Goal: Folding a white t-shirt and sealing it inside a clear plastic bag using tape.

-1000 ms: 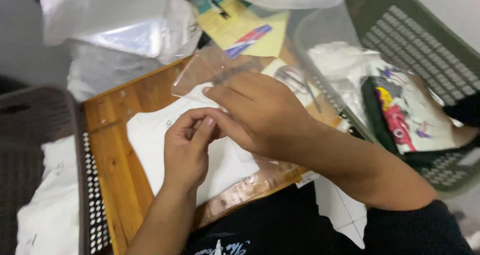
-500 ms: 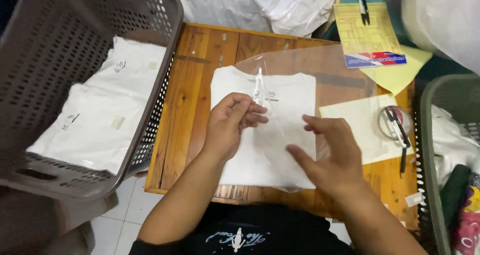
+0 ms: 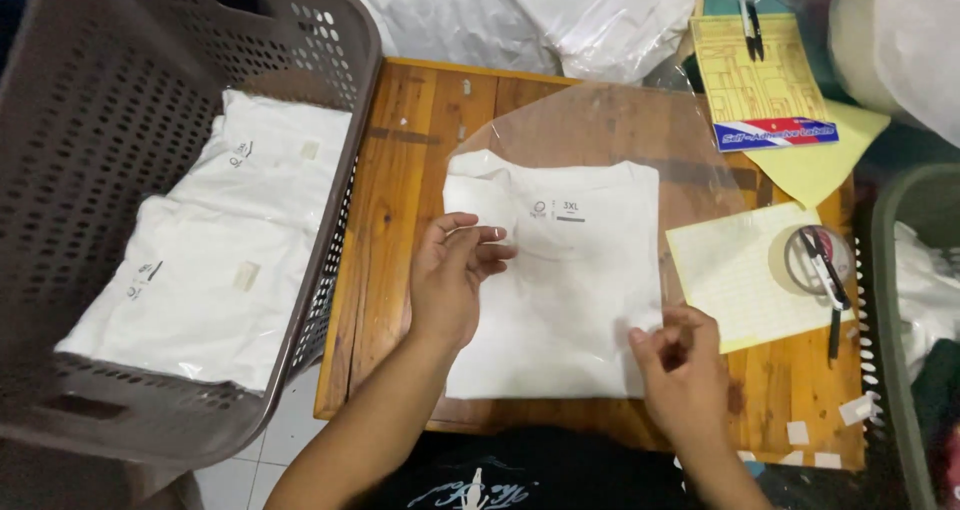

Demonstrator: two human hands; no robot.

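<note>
**Here, two hands over a bagged white shirt**

Here the person's left hand point(image 3: 448, 280) hovers at the left edge of a folded white T-shirt point(image 3: 560, 290) that lies flat in a clear plastic bag point(image 3: 640, 140) on a wooden table point(image 3: 400, 170). The thumb and forefinger of that hand are pinched narrowly together just beside the shirt's collar area; what they pinch is too small to tell — it may be a scrap of tape or the bag's edge. The other fingers curl loosely inward.

The right hand point(image 3: 680, 365) sits at the lower right corner of the shirt, its fingers bent and drawn close together, touching the bag's edge there. Whether it truly grips the plastic cannot be told.

The shirt lies near the middle of the table, collar away from the person, with a small printed size label below the neckline. The open end of the bag stretches past the collar toward the far edge of the table.

To the left stands a grey plastic basket point(image 3: 330, 60) with a perforated wall — inside it lie more folded white shirts point(image 3: 220, 260) in bags. To the right of the shirt rests a pale yellow sheet point(image 3: 730, 270), with a roll of clear tape point(image 3: 805, 260) and a pen point(image 3: 832, 300) on it. A yellow card point(image 3: 760, 70) lies at the far right corner, and white plastic bags point(image 3: 520, 10) are heaped beyond the table.
</note>
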